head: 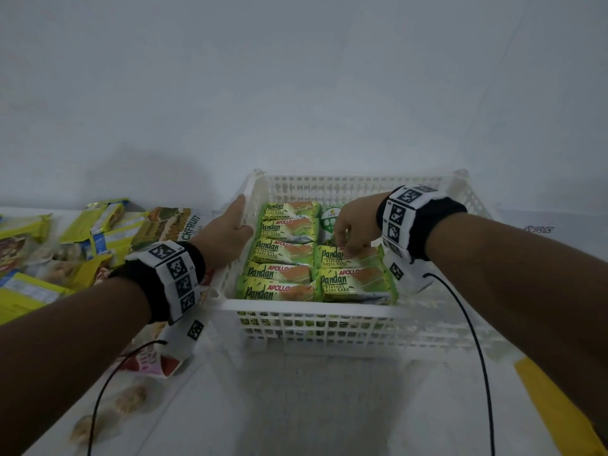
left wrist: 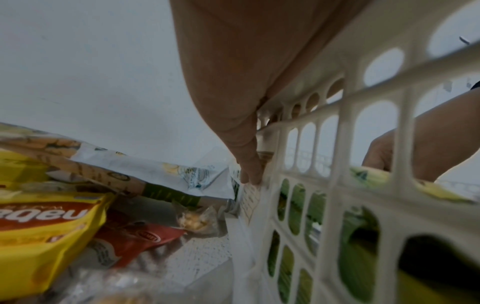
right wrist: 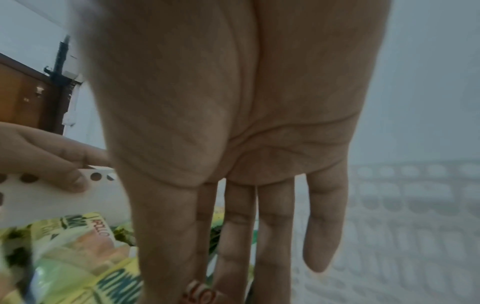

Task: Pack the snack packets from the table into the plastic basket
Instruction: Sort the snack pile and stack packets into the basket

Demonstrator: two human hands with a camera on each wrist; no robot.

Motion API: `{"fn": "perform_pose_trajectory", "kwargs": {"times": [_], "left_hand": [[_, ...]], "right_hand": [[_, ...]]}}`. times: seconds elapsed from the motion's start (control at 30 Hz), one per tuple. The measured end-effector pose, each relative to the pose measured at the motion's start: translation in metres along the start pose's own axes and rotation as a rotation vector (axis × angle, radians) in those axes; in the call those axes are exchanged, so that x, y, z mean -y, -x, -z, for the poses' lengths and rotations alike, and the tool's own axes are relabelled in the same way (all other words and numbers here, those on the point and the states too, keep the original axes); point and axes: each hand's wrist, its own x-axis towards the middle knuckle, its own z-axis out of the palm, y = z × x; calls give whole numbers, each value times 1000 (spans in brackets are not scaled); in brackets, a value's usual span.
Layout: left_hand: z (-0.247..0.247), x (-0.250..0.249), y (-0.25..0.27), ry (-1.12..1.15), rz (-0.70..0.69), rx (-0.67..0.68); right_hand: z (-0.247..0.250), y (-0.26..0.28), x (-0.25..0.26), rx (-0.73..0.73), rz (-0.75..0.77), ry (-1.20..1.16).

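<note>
**Seven Pandan packets stowed; loose stock lies at frame left, nearer my left hand**

1. Basket status. In the head view I count seven green Pandan cake packets [head: 283,248] lying flat in the plastic basket [head: 306,309]: a column of five on the left and two on the right. Their long axes run left to right across the frame. A white-and-green packet [head: 329,218] lies behind the right column.

2. Right grip. My right hand [head: 357,225] is inside the basket, centre right of the frame. Its fingertips [head: 350,253] rest on the rear packet of the right column. The right wrist view shows the fingers nearly straight, so I read this grip as released, pressing rather than clasping.

3. Left grip. My left hand [head: 230,230] grasps the basket's left rim, thumb inside the wall and fingers outside. The left wrist view confirms the fingers lying down the outer lattice.

4. Governing relation. The remaining snack packets [head: 108,232] lie on the bench at the left of the frame, just beside the basket's left wall. They are adjacent to my left hand and across the basket from my right.

5. Judgement. I judge the left hand better placed for the next pick, but it must first let go of the rim.
</note>
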Motion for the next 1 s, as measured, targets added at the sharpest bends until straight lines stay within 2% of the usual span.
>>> {"fn": "perform_pose_trajectory", "kwargs": {"times": [0.17, 0.37, 0.57, 1.0], "left_hand": [[-2, 2, -2, -3, -2, -4], [-2, 6, -5, -13, -5, -21], [-1, 6, -4, -18, -2, -23], [-2, 7, -4, -19, -9, -28]], "right_hand": [[-4, -1, -3, -31, 1, -6], [-1, 12, 0, -153, 99, -114], [-6, 12, 11, 77, 120, -83], [-9, 16, 10, 64, 146, -127]]}}
